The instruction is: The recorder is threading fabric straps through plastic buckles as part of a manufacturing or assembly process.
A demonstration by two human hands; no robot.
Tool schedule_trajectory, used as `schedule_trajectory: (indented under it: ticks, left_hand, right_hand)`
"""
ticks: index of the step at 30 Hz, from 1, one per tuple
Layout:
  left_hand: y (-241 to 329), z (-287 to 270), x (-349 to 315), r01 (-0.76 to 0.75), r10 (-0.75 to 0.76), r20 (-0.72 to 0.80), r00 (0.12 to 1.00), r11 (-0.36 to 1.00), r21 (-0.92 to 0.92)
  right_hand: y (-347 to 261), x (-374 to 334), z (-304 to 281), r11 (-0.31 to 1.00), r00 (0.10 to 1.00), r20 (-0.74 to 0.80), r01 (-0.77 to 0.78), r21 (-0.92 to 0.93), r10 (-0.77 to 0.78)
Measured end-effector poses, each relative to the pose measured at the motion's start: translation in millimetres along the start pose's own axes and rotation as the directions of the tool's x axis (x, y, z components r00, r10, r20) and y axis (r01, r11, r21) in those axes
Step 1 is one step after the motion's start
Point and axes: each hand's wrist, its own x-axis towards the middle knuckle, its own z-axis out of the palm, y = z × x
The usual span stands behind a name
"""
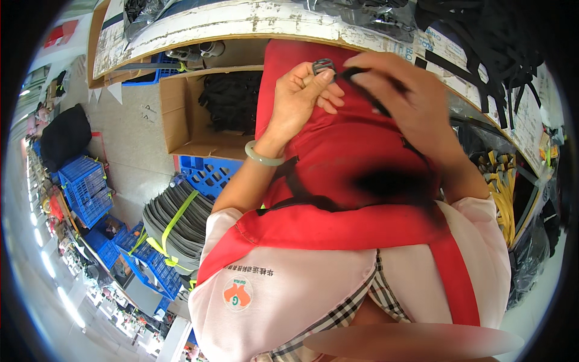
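Above my lap, my left hand point(301, 96) pinches a small dark slotted buckle point(324, 64) between thumb and fingertips. A little to the right, my right hand point(407, 90) is blurred by motion and closed around a black strap point(356, 72), whose end points toward the buckle. A small gap seems to lie between strap end and buckle. Part of the strap shows below my right fingers; its far end cannot be traced. The red apron point(344, 139) spreads beneath both hands, with a dark blurred patch over it.
A worn white worktable point(241, 27) curves across the front, with black straps point(464, 66) at its right. Left of my lap stand a cardboard box point(181, 114) of black pieces and a bundled grey webbing roll point(181, 223). Yellow straps point(503, 193) hang at right; blue crates point(87, 190) stand far left.
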Motion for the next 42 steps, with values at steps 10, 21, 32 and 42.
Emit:
schedule_trajectory:
  ticks: [10, 21, 32, 42]
  left_hand:
    - [-9, 6, -3, -0.205, 0.232, -0.037, 0.972, 0.915, 0.347]
    - [-35, -7, 2, -0.436, 0.526, 0.194, 0.828, 0.387, 0.812]
    - [-29, -17, 1, 0.048, -0.063, -0.123, 0.99, 0.991, -0.122]
    - [-8, -10, 2, -0.212, 0.209, -0.187, 0.96, 0.977, 0.003]
  right_hand:
    - [43, -19, 56, 0.149, 0.542, 0.548, -0.784, 0.602, 0.637]
    - [48, -23, 64, 0.257, 0.547, 0.442, -0.787, 0.561, 0.711]
    - [50, -31, 60, 0.85, 0.905, 0.289, -0.401, 0.34, 0.312]
    - [36, -19, 60, 0.706, 0.807, 0.275, -0.59, 0.391, 0.522]
